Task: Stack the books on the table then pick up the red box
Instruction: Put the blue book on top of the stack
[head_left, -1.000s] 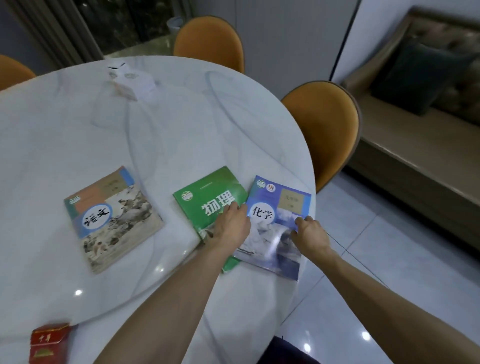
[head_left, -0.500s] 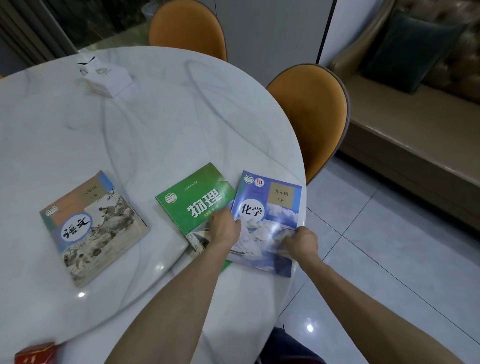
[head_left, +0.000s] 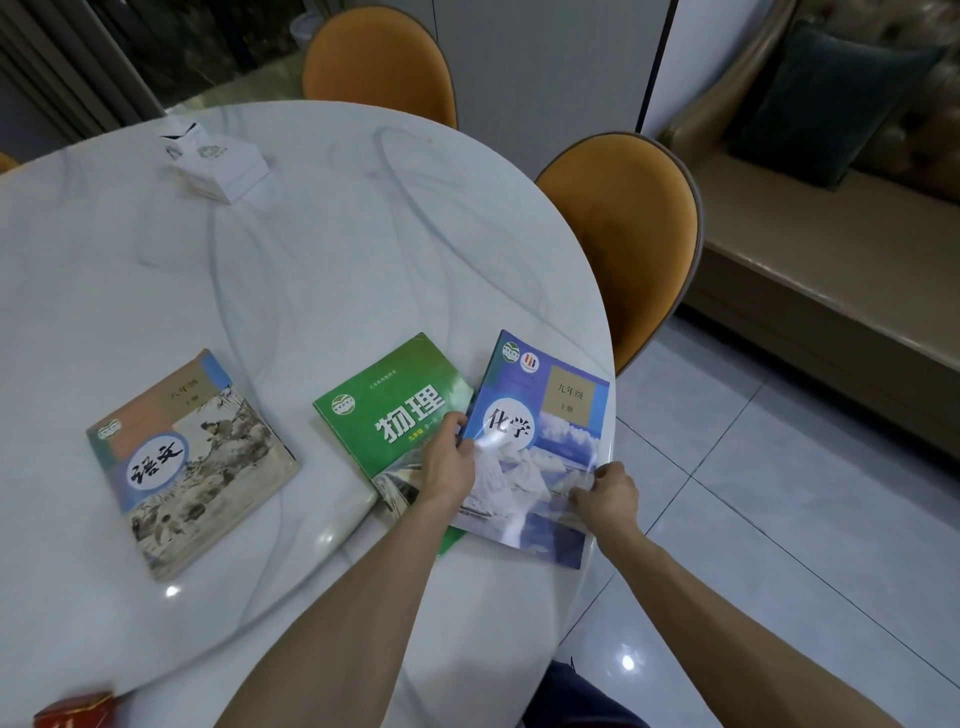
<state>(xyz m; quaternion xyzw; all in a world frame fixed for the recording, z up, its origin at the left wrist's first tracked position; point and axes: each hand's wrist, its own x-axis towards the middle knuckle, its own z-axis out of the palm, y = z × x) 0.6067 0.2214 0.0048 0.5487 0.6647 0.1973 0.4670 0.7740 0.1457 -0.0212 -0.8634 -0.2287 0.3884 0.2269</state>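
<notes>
Three books lie on the round white marble table (head_left: 322, 249). A blue book (head_left: 540, 441) sits at the table's right edge, partly overlapping a green book (head_left: 395, 415). My left hand (head_left: 449, 462) grips the blue book's left edge, and my right hand (head_left: 605, 493) grips its lower right edge. A worn tan and blue book (head_left: 192, 457) lies apart to the left. The red box (head_left: 78, 709) shows only partly at the bottom left corner of the view.
A white tissue box (head_left: 218, 161) stands at the far side of the table. Two orange chairs (head_left: 628, 228) are tucked in at the back and right. A beige sofa (head_left: 831, 249) with a dark cushion lines the right wall over grey floor tiles.
Both hands have closed onto the blue book's edges and its left side has come up over the green book. The view has shifted, so the red box is nearly out of frame.
</notes>
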